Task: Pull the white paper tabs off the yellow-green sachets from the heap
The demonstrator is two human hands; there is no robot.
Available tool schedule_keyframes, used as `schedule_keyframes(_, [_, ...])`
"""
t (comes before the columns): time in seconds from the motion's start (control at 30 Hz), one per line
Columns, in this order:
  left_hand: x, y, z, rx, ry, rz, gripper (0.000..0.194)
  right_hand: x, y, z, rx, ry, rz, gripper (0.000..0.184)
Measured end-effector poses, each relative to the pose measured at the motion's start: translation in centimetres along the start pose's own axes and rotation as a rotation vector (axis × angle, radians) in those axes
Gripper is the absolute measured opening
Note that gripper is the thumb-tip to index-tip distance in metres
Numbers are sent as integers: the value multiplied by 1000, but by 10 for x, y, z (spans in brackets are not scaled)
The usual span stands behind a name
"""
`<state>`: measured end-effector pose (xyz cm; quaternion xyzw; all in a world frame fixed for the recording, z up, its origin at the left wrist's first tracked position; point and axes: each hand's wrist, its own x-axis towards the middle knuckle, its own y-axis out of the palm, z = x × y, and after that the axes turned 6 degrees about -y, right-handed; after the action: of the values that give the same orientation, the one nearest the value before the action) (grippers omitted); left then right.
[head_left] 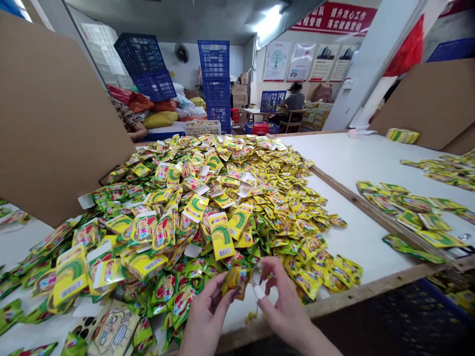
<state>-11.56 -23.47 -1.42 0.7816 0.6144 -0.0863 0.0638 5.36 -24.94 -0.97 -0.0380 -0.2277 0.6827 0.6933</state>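
Note:
My left hand [208, 311] and my right hand [284, 309] are close together at the near edge of the white table [367, 163]. My left hand pinches a small yellow foil sachet [235, 282]. The fingertips of my right hand pinch a white paper tab [259, 290] at the sachet's side. A few tiny yellow bits [251, 316] lie or fall just below. A large heap of yellow and green sachets [208, 212] spreads directly beyond both hands, and its edge nearly touches them.
Wooden strips edge the table. Smaller sachet rows lie at right. Tall cardboard partitions [55, 118] stand at left and right. Stacked blue plastic crates [217, 81] and bags fill the back. A seated person [293, 101] works at a far table. Another person's arm [135, 131] shows behind the left partition.

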Motion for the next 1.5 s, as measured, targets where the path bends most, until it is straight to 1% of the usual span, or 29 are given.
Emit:
schedule_keyframes(0.03, [-2,-2,-4,128,50,55,27,4,-11,6,-21,-9,49,55])
schedule_keyframes(0.07, [-4,-4,-9,250,114,105,22,9,-22,11,-28,-18,133,62])
schedule_keyframes(0.1, [-5,-5,-14,357,181,147,18,13,-31,16,-29,-32,244,59])
schedule_keyframes(0.13, [-6,-6,-19,441,242,178,15,16,-38,20,-29,-44,358,48])
schedule_keyframes(0.17, [-5,-6,-25,504,288,193,13,19,-43,22,-43,-52,444,35])
schedule_keyframes(0.2, [-2,-7,-30,558,313,180,13,20,-46,22,-70,-51,483,26])
schedule_keyframes(0.23, [2,-8,-36,616,318,123,15,21,-47,21,-102,-45,471,24])
schedule_keyframes(0.27, [9,-8,-42,688,307,19,20,20,-47,19,-133,-38,427,22])
schedule_keyframes(0.37, [41,-5,-54,976,254,-461,47,14,-41,12,-178,-21,298,19])
schedule_keyframes(0.4, [53,-3,-57,1076,238,-585,56,12,-39,11,-165,-22,283,18])
schedule_keyframes(0.43, [64,0,-58,1166,226,-654,64,10,-36,10,-143,-31,280,18])
schedule_keyframes(0.47, [73,2,-57,1239,221,-675,69,7,-34,10,-117,-48,278,18])
schedule_keyframes(0.53, [83,3,-54,1318,218,-634,71,4,-33,8,-69,-70,262,15])
schedule_keyframes(0.57, [84,2,-51,1321,220,-596,70,2,-34,6,-34,-52,249,13])
schedule_keyframes(0.67, [70,-11,-41,1183,220,-469,73,0,-39,-4,163,114,211,11])
schedule_keyframes(0.73, [54,-20,-34,970,185,-376,72,3,-42,-9,324,189,160,14])
schedule_keyframes(0.8, [36,-23,-29,648,75,-281,61,9,-41,-7,456,174,74,17])
schedule_keyframes(0.9, [12,-12,-24,105,-138,-27,39,23,-32,9,632,71,-36,19])
schedule_keyframes(0.97, [-1,0,-22,-146,-213,127,31,31,-23,23,696,-19,-41,18])
schedule_keyframes(1.0, [-6,5,-21,-215,-230,177,29,34,-19,30,690,-67,-22,18])
schedule_keyframes(1.03, [-10,9,-20,-252,-244,196,29,35,-15,36,652,-117,15,18])
schedule_keyframes(1.1, [-16,12,-17,-253,-259,173,31,36,-13,45,497,-198,135,21])
schedule_keyframes(1.17, [-18,11,-13,-215,-223,151,34,35,-17,53,296,-241,268,27])
schedule_keyframes(1.2, [-18,10,-12,-179,-193,163,36,33,-21,57,204,-245,333,33])
schedule_keyframes(1.27, [-17,9,-8,-73,-135,239,44,31,-31,66,45,-228,461,44])
schedule_keyframes(1.3, [-16,9,-8,-9,-113,290,48,30,-35,71,-35,-214,517,46])
schedule_keyframes(1.4, [-12,9,-11,85,-21,376,54,28,-47,83,-244,-187,661,40])
schedule_keyframes(1.47, [-10,8,-17,63,30,442,49,28,-53,88,-287,-214,739,43])
schedule_keyframes(1.5, [-10,6,-19,53,25,486,49,28,-56,89,-280,-235,774,47])
